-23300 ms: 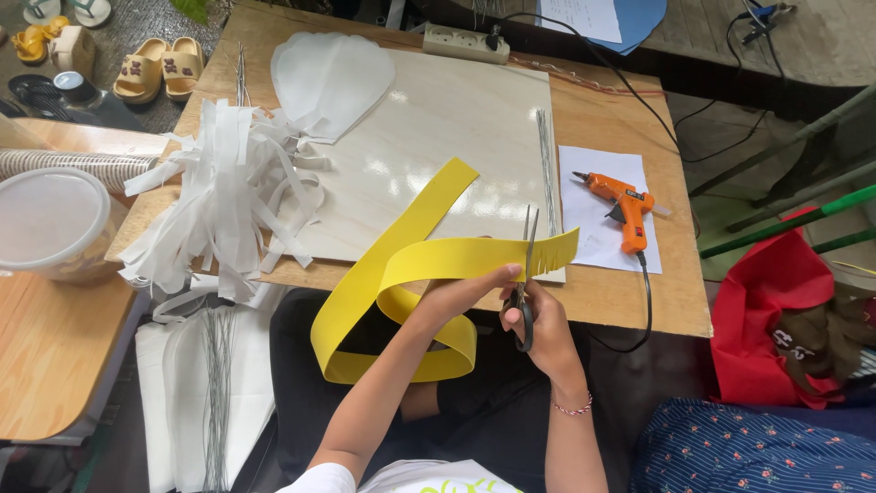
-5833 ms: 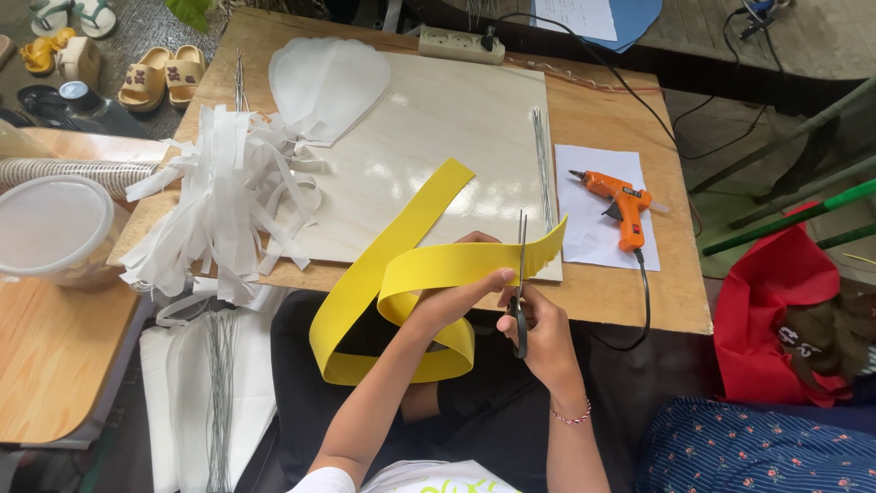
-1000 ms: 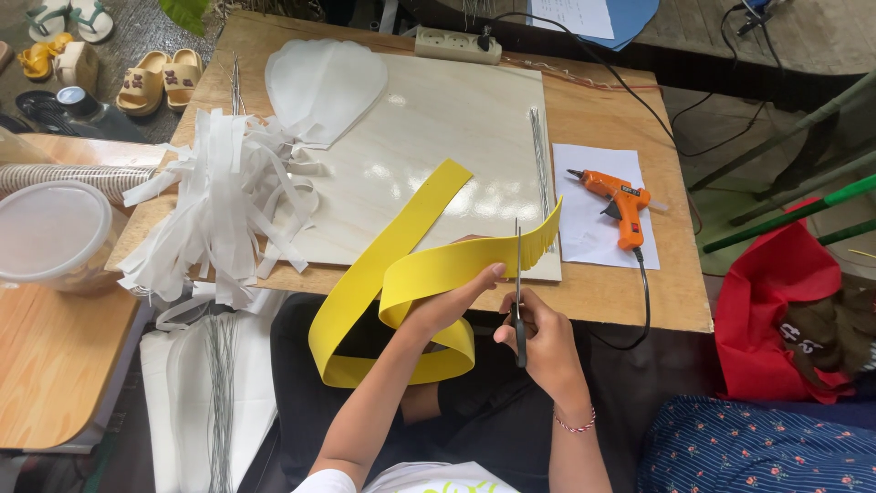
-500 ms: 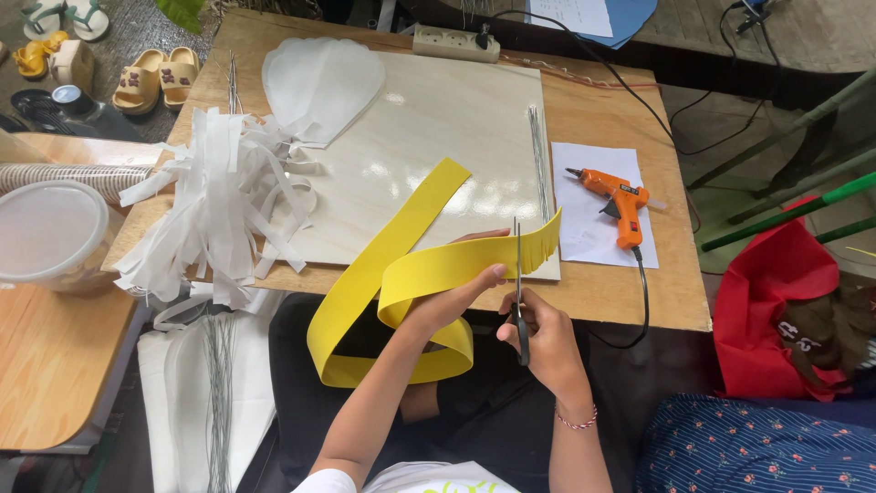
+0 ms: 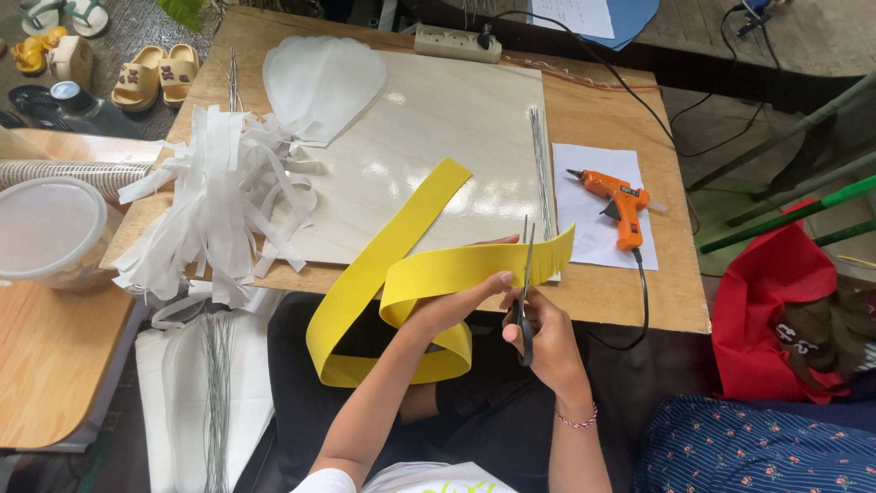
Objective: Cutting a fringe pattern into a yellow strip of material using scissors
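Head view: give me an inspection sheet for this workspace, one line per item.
Surface: wooden table with a pale board on it.
Job's things: yellow strip, looped over the table edge, fringe cut along its right end; scissors upright at the strip.
Clutter: white paper strips, white petal-shaped sheets, thin wires, orange glue gun on white paper, plastic tub.
Grippers: left hand holds the strip; right hand holds the scissors.
Cables: power strip; black glue gun cord.
Surroundings: sandals, red bag.
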